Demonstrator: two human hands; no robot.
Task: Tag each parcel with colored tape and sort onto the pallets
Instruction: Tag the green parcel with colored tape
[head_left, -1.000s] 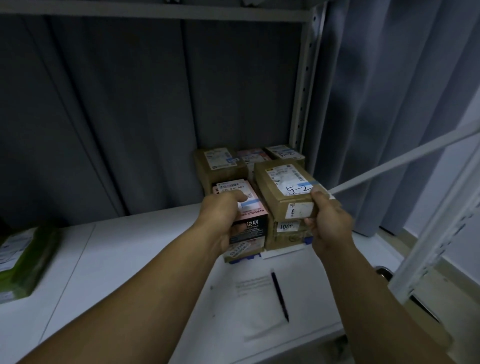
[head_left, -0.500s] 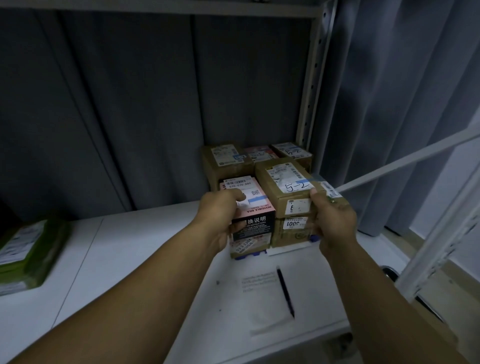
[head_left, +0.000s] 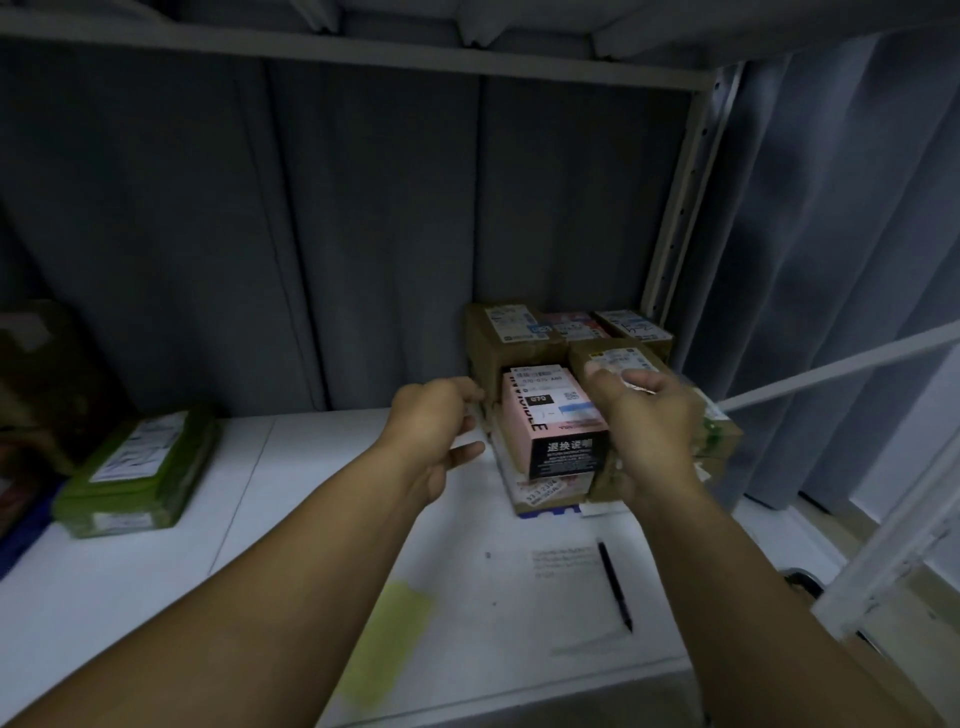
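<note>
Head cam: your left hand (head_left: 434, 431) sits just left of the pink box (head_left: 550, 415), fingers loosely curled, gripping nothing. Your right hand (head_left: 647, 434) is blurred over the brown parcel (head_left: 618, 358) right of that box; can't tell if its fingers grip. Parcels stacked far right on shelf (head_left: 311, 493). Pen (head_left: 614, 586) nearer you, green packet (head_left: 140, 467) at left.

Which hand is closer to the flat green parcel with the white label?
The left hand. It is in the air to the right of the flat green plastic-wrapped parcel, beside the pink box. The right hand is farther right, at the brown cardboard boxes.
</note>
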